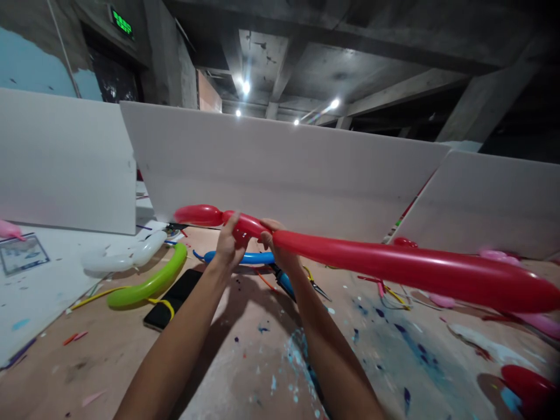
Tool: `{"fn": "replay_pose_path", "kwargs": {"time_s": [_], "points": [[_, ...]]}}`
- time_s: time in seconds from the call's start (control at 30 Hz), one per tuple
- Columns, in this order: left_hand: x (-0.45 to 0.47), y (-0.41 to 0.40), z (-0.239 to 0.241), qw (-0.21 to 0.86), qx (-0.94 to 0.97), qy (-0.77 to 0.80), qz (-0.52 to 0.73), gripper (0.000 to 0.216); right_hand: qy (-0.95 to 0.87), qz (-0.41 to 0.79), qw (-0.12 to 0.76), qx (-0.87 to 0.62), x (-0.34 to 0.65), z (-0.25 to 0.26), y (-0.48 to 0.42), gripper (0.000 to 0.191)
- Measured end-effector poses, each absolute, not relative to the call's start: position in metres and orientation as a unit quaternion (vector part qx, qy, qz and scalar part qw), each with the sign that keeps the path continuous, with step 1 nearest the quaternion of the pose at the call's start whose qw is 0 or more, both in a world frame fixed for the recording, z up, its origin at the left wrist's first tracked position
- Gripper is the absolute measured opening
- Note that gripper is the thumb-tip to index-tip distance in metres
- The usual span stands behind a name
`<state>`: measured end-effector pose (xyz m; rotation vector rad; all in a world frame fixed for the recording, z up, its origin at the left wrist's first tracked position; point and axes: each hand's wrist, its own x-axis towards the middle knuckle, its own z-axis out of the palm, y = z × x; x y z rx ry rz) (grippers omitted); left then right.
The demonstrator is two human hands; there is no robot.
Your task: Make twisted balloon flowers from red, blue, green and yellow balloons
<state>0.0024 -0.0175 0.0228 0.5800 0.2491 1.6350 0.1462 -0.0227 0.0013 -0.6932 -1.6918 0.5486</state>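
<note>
The left hand (231,246) grips a long red balloon (385,265) just right of a narrow neck near its left end, thumb on top. The right hand (280,245) grips the same balloon at a second narrowing. The balloon is held above the table (240,367), in front of the middle white panel (284,169); its long section runs out to the right edge of view.

A flat clear square (25,255) with dark edging lies at the far left; whether it is a pouch holding something cannot be told.

The table surface is tan, marked with blue and white paint, and strewn with scraps. A white sheet (48,297) covers its left side. A white balloon (126,259) and a green balloon (153,283) lie left of the hands, beside a dark phone (175,297). A blue balloon (254,258) lies behind the wrists. A blue-and-black tool (285,284), partly hidden by the right forearm, lies near pointed scissors (321,290). Another red balloon (529,385) sits at the lower right.

Three white panels stand along the back. Beyond them, the room shows a bare concrete ceiling (315,64), lit lamps (245,87) and a green exit sign (122,22).
</note>
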Motion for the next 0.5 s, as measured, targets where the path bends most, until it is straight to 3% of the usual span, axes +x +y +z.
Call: {"fn": "replay_pose_path", "kwargs": {"time_s": [0.2,0.37,0.5], "points": [[-0.020,-0.011,0.025,0.589,0.271,0.084,0.757,0.024,-0.596,0.405,0.630,-0.290,0.153,0.002,-0.021,0.041],[-0.034,-0.015,0.033,0.546,0.339,0.041,0.765,0.026,-0.488,0.466,0.687,-0.272,0.152,0.008,-0.016,0.039],[-0.042,-0.005,0.031,0.398,0.330,0.141,0.844,0.034,-0.472,0.487,0.676,-0.289,0.158,0.010,-0.019,0.038]]}}
